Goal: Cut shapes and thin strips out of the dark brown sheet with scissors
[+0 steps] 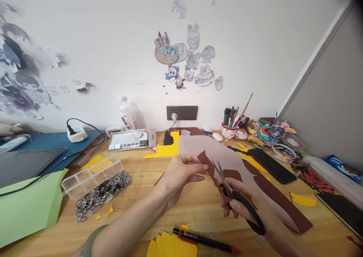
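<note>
My left hand (181, 175) pinches a strip of dark brown paper (204, 158) between thumb and fingers, above the wooden table. Close on its right, my right hand (252, 196) grips a pair of scissors (246, 208) by the black handles. The scissor blades are a little apart and point up and left, beside the brown paper; whether they touch it I cannot tell. Behind both hands lies a large pale mauve sheet (208, 145), with more brown paper (283, 198) along its right side. Part of the held paper is hidden behind my right fingers.
A divided plastic box (93, 175) holds many metal eyelets at left, near a green sheet (31, 208). A black marker (204, 240) lies on yellow paper (161, 245) in front. Behind stand a bottle (126, 113) and a pen cup (229, 131). A phone (272, 165) lies right.
</note>
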Demonstrator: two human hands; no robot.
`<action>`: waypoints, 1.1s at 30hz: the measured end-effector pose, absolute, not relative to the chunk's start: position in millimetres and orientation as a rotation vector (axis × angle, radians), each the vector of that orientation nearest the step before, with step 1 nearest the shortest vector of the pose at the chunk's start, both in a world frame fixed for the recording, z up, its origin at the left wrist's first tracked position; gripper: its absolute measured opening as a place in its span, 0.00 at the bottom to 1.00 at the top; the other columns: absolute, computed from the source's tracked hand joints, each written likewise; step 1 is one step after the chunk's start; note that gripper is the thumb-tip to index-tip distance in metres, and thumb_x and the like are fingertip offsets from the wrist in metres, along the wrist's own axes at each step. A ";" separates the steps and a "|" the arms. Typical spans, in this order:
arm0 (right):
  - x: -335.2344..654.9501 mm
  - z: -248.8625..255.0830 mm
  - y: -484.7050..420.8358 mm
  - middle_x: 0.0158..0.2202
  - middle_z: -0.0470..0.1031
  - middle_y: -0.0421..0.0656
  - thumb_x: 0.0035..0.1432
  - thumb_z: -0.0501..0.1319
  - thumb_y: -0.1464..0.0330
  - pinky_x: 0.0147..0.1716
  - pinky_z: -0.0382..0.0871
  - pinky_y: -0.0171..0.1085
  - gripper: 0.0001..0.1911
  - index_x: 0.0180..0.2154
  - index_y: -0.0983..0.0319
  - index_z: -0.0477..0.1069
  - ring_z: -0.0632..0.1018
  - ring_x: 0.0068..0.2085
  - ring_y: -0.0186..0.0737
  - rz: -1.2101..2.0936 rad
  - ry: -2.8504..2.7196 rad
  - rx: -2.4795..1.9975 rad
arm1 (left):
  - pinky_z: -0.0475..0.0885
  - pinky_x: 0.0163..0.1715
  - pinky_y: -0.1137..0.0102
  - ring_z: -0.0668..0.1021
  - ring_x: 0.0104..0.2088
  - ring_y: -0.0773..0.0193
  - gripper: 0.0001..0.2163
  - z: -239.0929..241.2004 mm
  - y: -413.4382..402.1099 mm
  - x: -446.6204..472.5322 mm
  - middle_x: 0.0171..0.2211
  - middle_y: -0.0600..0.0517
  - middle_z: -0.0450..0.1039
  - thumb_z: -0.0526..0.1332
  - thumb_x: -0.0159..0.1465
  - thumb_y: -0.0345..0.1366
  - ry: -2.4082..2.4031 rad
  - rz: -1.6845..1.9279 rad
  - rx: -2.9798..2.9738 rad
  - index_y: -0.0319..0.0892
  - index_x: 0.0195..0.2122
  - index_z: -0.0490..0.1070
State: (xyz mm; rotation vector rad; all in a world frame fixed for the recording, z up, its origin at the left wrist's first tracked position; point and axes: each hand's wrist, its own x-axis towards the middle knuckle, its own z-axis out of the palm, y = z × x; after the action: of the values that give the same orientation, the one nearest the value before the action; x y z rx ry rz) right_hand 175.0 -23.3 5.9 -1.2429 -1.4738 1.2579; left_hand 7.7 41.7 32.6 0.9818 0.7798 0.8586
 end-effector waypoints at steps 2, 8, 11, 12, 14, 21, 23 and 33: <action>174.7 5.3 -27.4 0.25 0.66 0.40 0.48 0.60 0.68 0.26 0.64 0.35 0.15 0.40 0.64 0.67 0.68 0.26 0.35 1.256 -1.525 -1.207 | 0.66 0.28 0.78 0.72 0.28 0.72 0.05 32.1 41.1 8.1 0.25 0.52 0.72 0.66 0.47 0.30 0.787 0.861 1.000 0.37 0.22 0.70; 178.8 0.1 -31.3 0.26 0.65 0.39 0.51 0.57 0.70 0.26 0.63 0.36 0.15 0.43 0.62 0.68 0.66 0.27 0.36 1.234 -1.562 -1.190 | 0.66 0.27 0.77 0.72 0.28 0.71 0.05 31.2 38.3 9.6 0.26 0.52 0.73 0.65 0.47 0.30 0.782 0.833 1.023 0.38 0.24 0.70; 180.4 -0.1 -31.1 0.26 0.65 0.40 0.51 0.58 0.69 0.25 0.63 0.35 0.14 0.42 0.63 0.69 0.66 0.26 0.36 1.215 -1.570 -1.212 | 0.66 0.27 0.77 0.72 0.27 0.72 0.04 32.0 37.0 9.5 0.25 0.53 0.73 0.65 0.47 0.30 0.783 0.833 1.022 0.39 0.23 0.70; 180.8 0.2 -31.3 0.26 0.65 0.40 0.51 0.58 0.69 0.25 0.63 0.35 0.13 0.41 0.63 0.70 0.66 0.26 0.36 1.210 -1.577 -1.217 | 0.66 0.27 0.77 0.72 0.27 0.72 0.04 32.5 36.7 9.4 0.24 0.54 0.73 0.65 0.47 0.30 0.784 0.834 1.020 0.39 0.23 0.70; 181.8 0.4 -31.8 0.26 0.65 0.40 0.51 0.58 0.68 0.25 0.63 0.35 0.13 0.40 0.63 0.70 0.65 0.26 0.36 1.205 -1.582 -1.216 | 0.66 0.27 0.77 0.72 0.27 0.71 0.04 33.5 36.5 8.9 0.24 0.54 0.73 0.65 0.47 0.31 0.787 0.839 1.016 0.39 0.22 0.70; 183.8 -2.9 -29.4 0.25 0.67 0.42 0.49 0.60 0.69 0.23 0.65 0.36 0.16 0.42 0.63 0.71 0.67 0.26 0.38 1.223 -1.473 -1.225 | 0.66 0.26 0.76 0.71 0.25 0.71 0.05 35.9 35.9 7.3 0.22 0.55 0.71 0.65 0.47 0.32 0.791 0.831 1.025 0.40 0.20 0.69; 183.7 -2.4 -28.5 0.24 0.67 0.41 0.47 0.61 0.70 0.22 0.65 0.35 0.16 0.42 0.63 0.72 0.67 0.26 0.37 1.212 -1.467 -1.223 | 0.66 0.26 0.76 0.71 0.26 0.71 0.05 35.8 35.8 7.5 0.23 0.54 0.71 0.64 0.47 0.32 0.787 0.828 1.029 0.39 0.20 0.69; 179.7 4.6 -30.3 0.22 0.65 0.40 0.44 0.61 0.71 0.21 0.64 0.34 0.14 0.37 0.64 0.74 0.65 0.23 0.36 1.227 -1.457 -1.254 | 0.67 0.27 0.76 0.70 0.27 0.71 0.07 35.9 34.2 7.5 0.22 0.54 0.69 0.64 0.48 0.32 0.763 0.798 1.007 0.38 0.18 0.66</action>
State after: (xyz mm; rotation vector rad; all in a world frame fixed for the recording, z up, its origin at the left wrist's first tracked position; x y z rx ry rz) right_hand 179.7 -30.3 4.6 -1.2543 -1.4570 1.2271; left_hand 7.5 34.2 35.9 1.0070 0.7634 0.7978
